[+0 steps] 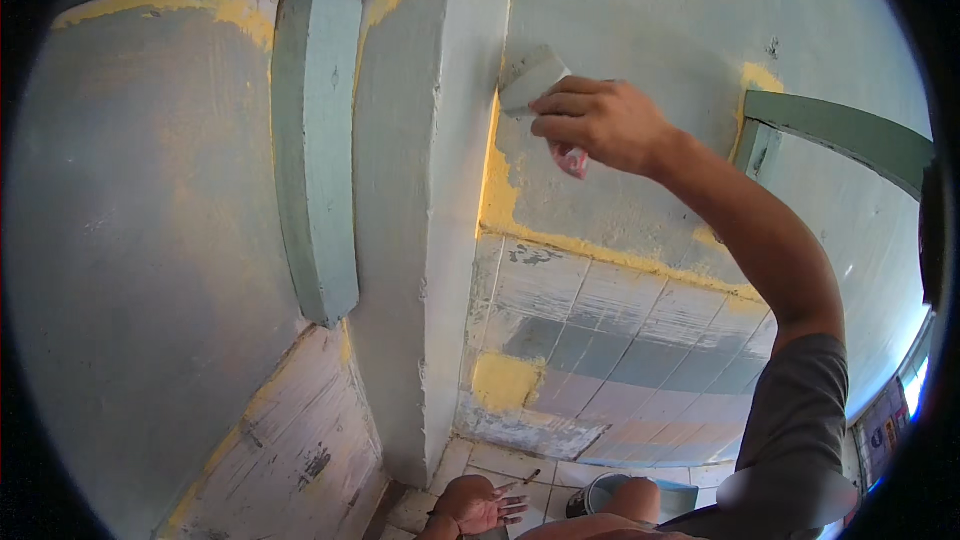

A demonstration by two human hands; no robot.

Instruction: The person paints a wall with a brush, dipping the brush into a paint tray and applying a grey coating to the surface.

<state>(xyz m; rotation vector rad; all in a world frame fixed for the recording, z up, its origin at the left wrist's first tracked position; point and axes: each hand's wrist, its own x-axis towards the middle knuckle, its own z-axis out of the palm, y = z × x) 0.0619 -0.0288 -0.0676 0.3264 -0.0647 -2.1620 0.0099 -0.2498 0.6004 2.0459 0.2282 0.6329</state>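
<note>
My right hand [600, 124] is raised to the grey-green wall [637, 22], closed around a wide, pale painting tool [536, 82]. The tool's flat end meets the wall beside the inner corner, and a red-and-white end sticks out below my fingers. My grip hides its middle, so its exact kind is unclear. Low in the view, my left hand [480, 506] is palm up with fingers spread. A thin stick with a dark tip [531, 477] shows just beyond those fingertips. Yellow paint [501, 195] runs along the corner and above the wall tiles [615, 300].
A projecting pillar [401, 202] stands left of the corner. Green-painted beams [330, 142] jut out at left, and another green beam [840, 124] does at right. Below, a paint bucket [581, 502] and a blue tray [679, 499] sit by my knee on floor tiles [510, 457].
</note>
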